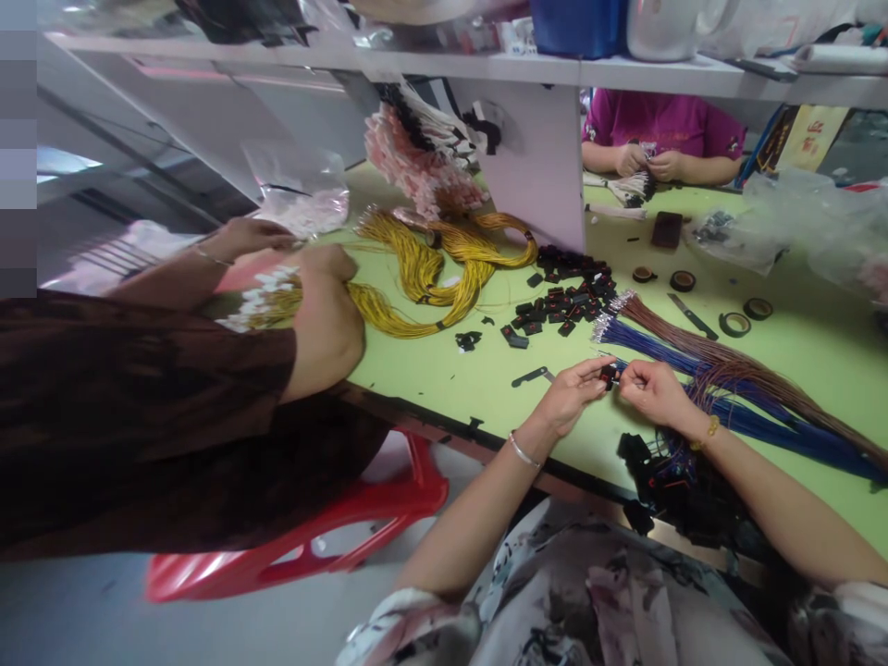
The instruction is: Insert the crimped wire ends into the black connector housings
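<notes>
Between thumb and fingers, my left hand grips a small black connector housing. My right hand is pinched close against its right side, apparently on a thin wire whose end I cannot make out clearly. Just beyond my hands lie a bundle of blue wires and a bundle of brown wires, both with metal terminals at their left ends. Loose black housings are heaped farther back. Under my right forearm sits a pile of black housings with wires attached at the table edge.
A co-worker's arm reaches over yellow wire bundles at left, by a red stool. Tape rolls, a knife and a small dark blade tool lie on the green table. Another person's hands work opposite, below a shelf.
</notes>
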